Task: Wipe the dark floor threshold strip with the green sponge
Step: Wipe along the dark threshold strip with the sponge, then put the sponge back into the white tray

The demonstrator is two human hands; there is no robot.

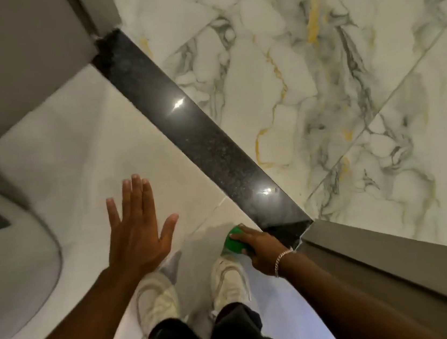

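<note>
Head camera, looking straight down at a floor. A dark, glossy threshold strip runs diagonally across the picture, from a grey door frame at the upper left down to a second grey frame at the lower right. On its far side lies white marble tile with grey and yellow veins. On its near side lies plain pale tile, where the person stands in white shoes and dark trousers.

The right hand, with a chain bracelet at the wrist, is closed over a green sponge. The fingers curl over the top of the sponge and only its left part shows. The sponge sits low over the pale tile, just beside the near edge of the strip at its lower right end, close to where the strip meets the frame. Whether it is already touching the floor cannot be told.

The left hand is open and holds nothing, fingers spread flat above the pale tile, well apart from the strip. It seems to be held out for balance. A rounded white fixture shows at the left edge of the picture.

The relation that matters: the strip's long axis runs away from the sponge, up and to the left. The right hand is the nearer one and already sits at one end. The wipe will likely need a small shift right onto the dark surface, then a long stroke along the diagonal toward the far frame. Most of the strip appears yet to be covered from here.
</note>
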